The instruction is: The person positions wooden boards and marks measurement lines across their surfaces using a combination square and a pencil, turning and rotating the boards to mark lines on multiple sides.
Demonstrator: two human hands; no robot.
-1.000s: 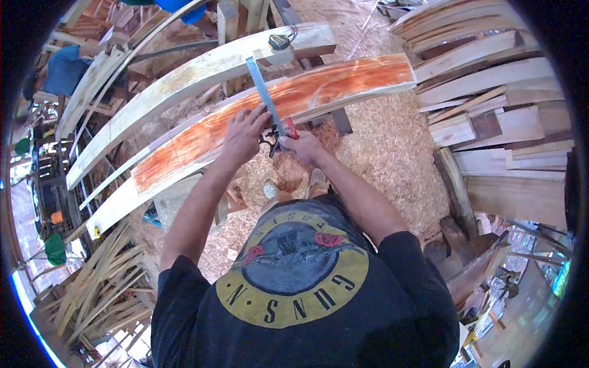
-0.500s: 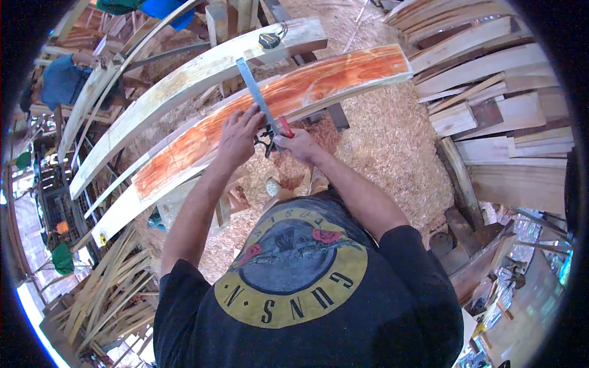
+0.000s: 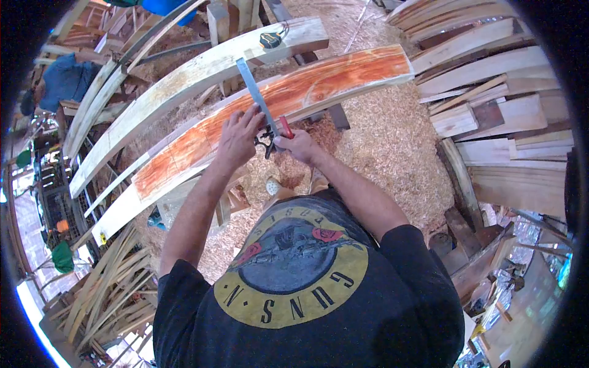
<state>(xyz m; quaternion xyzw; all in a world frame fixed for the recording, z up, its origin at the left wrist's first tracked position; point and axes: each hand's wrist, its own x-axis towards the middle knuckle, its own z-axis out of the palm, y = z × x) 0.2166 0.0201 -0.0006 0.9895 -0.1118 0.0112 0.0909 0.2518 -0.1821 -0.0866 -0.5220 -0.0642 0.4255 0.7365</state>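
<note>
A curved plank (image 3: 343, 76) with a reddish-orange top face lies across in front of me. Across it runs the steel blade (image 3: 250, 80) of what looks like a combination square, with a black head (image 3: 266, 142) at the plank's near edge. My left hand (image 3: 238, 136) lies with fingers outstretched on the plank, its fingertips against the blade. In my right hand (image 3: 299, 146) is a short red tool (image 3: 286, 127), held upright beside the blade; its exact kind and tip are hard to make out.
Beyond the plank a pale curved beam (image 3: 184, 80) carries a black-and-yellow tape measure (image 3: 270, 40). Cut boards (image 3: 485, 80) are stacked at right, thin strips (image 3: 98, 291) pile up at lower left, and wood shavings (image 3: 392, 153) cover the floor. A person in blue (image 3: 66, 80) is at left.
My hands, the square and the plank look the same. At far left, the person in blue and the curved strips beside them have shifted slightly.
</note>
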